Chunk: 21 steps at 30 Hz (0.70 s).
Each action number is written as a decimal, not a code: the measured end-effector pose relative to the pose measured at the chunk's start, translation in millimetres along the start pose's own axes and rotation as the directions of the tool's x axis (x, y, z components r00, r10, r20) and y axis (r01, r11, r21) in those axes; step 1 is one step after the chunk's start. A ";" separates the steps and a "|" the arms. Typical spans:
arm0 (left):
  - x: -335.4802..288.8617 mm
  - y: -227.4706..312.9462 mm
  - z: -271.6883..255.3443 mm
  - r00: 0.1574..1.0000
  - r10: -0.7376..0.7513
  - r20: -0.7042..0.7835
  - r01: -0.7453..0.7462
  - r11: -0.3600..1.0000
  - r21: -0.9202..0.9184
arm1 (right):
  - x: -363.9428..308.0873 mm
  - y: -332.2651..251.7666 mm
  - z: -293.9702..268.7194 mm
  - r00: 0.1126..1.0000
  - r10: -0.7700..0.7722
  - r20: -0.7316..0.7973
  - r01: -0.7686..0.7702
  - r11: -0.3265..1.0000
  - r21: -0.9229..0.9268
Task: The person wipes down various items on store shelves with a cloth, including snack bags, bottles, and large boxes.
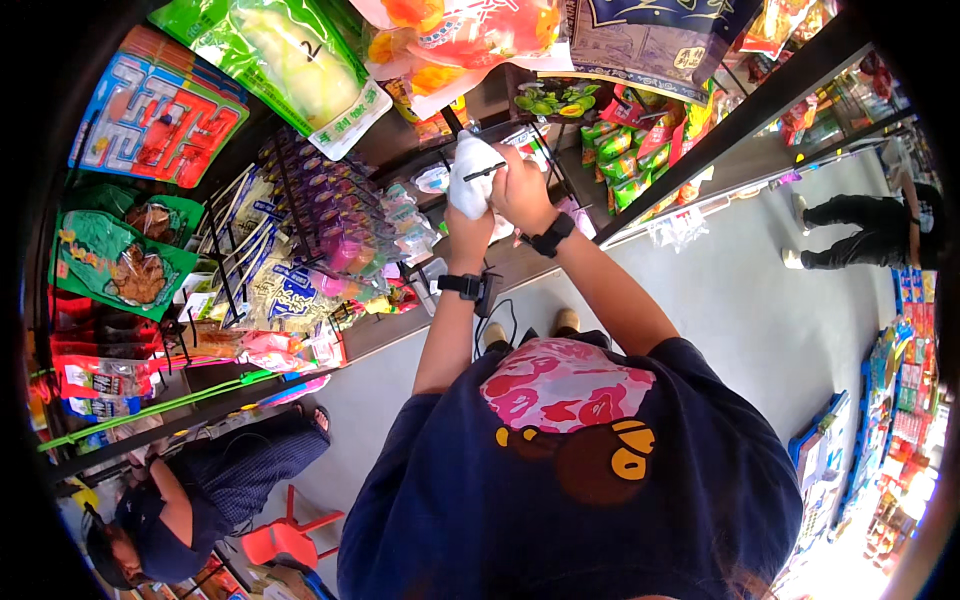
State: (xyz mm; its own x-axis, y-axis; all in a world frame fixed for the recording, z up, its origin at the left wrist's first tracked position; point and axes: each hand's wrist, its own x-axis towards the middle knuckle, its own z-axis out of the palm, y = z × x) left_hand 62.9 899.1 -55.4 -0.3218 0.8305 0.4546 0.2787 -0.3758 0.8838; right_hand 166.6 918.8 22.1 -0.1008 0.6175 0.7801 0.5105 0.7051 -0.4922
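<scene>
One white cloth [468, 182] is lying between your grips: your right grip [522, 190] is grasping its right edge, and it is covering your left grip [470, 222], so you cannot tell how those fingers are closing. One short dark rod [487, 171] is crossing the cloth. One dark band [465, 286] is circling your left wrist, another your right.

Upper left of the cloth, one bright green bag [285, 65] is showing white characters and a black numeral; one dark blue bag [650, 45], upper right, is showing pale print. Two green pouches [130, 260] are hanging farther left. One red stool [283, 543] is standing lower left.
</scene>
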 end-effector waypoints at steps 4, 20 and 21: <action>22.9 44.5 -16.9 0.998 0.055 0.003 -0.055 0.997 0.056 | -41.7 26.1 12.2 0.979 0.197 0.059 -0.200 0.979 0.049; 18.8 93.5 2.6 0.992 0.018 -0.121 -0.025 0.998 -0.059 | -109.3 23.0 -14.6 0.840 0.471 0.269 -0.502 0.863 0.060; 15.8 89.1 7.1 0.992 -0.030 -0.119 0.014 0.991 -0.135 | -104.2 19.5 -26.9 0.879 0.398 0.263 -0.421 0.906 0.034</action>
State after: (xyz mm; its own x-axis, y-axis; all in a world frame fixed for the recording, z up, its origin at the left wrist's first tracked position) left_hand 89.1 881.7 29.8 -0.4355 0.7864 0.4380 0.1500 -0.4164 0.8967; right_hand 210.0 858.8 -58.4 -0.1097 0.9151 0.3881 0.4762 0.3911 -0.7876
